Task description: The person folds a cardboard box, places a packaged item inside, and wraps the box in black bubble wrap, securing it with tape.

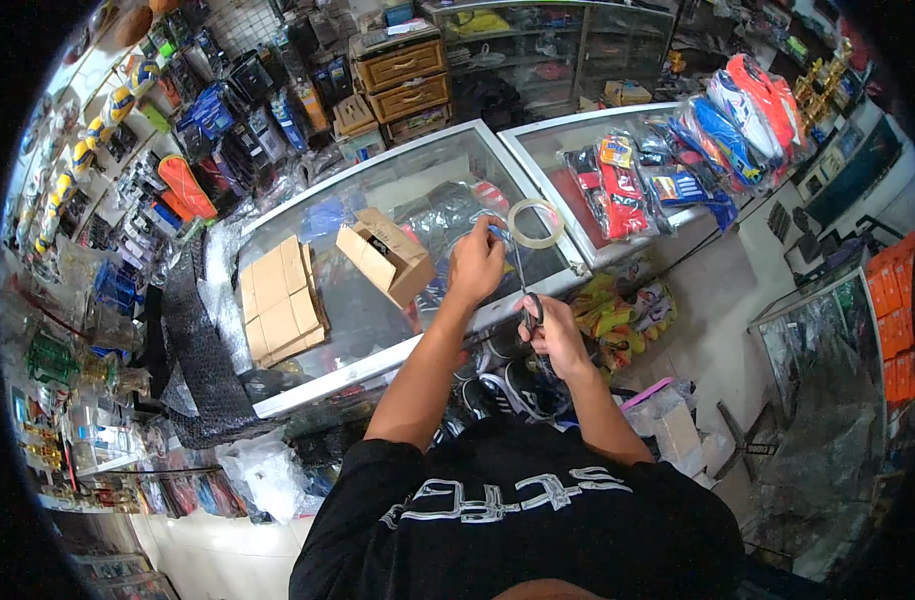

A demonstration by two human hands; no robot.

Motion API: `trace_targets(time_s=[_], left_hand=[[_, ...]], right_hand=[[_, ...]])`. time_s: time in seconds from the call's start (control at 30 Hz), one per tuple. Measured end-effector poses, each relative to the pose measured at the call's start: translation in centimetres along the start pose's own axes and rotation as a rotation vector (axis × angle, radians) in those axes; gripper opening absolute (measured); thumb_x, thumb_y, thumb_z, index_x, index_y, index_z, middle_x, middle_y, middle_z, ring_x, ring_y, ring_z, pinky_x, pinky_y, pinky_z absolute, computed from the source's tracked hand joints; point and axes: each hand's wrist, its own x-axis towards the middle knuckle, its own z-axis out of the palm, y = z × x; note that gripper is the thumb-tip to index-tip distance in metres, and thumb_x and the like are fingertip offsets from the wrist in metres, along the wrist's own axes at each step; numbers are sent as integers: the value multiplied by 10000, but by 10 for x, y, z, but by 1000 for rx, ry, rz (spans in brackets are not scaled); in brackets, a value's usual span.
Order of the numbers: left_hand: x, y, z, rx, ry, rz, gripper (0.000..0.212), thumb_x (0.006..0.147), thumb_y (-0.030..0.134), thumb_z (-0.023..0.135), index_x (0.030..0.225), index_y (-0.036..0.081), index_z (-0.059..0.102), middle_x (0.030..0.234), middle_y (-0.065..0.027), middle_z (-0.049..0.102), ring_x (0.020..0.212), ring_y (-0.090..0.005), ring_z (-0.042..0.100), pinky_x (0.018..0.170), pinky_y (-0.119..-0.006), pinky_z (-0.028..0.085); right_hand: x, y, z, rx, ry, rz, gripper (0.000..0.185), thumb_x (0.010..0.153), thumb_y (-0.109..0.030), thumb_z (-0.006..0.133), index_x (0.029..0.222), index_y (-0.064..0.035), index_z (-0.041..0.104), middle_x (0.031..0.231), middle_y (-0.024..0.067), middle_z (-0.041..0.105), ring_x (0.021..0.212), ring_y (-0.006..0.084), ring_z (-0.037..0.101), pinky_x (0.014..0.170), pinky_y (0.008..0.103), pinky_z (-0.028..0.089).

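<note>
In my right hand [553, 330] is a pair of scissors [528, 307] with dark handles, its blades pointing up toward a roll of clear tape [536, 223]. My left hand [478, 257] is beside the roll, its fingers bent near the roll's left edge; whether they pinch a strip of tape cannot be made out. Left of that hand, a small cardboard box [388, 259] with raised flaps stands on the glass display counter [352, 373]. Flat folded cardboard pieces [281, 300] lie farther left on the same glass.
Packaged red socks [621, 191] and bagged sports shoes [742, 124] lie on the adjoining counter at right. Black bubble wrap [202, 375] hangs over the left end. Shoes [502, 394] sit below the front edge. A wooden drawer unit [403, 71] stands behind.
</note>
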Motion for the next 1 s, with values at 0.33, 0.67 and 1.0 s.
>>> trace_targets(time_s=[0.33,0.67,1.0], left_hand=[[0,5,0,-15,-15,-32,303,898,92,616,1200,69,625,806,-173,710,745,-373,705,699,-470,525],[-1,6,0,37,7,20,265,888,80,628,1151,43,632,774,-185,706,721,-376,707,687,-482,534],[1,3,3,-141,171,30,274,938,22,599,1211,29,570,877,-160,704,744,-271,696,693,-413,537]], right_hand=[[11,-3,6,-10,30,35,342,1040,-403,681,1115,-70,704,714,15,592,472,13,320,438,214,201],[11,2,8,-51,51,-3,222,1034,-269,711,1007,-48,721,725,-35,620,565,25,451,516,233,343],[5,-26,5,-721,246,-431,310,929,-150,785,1163,-10,638,748,156,694,690,285,704,644,436,507]])
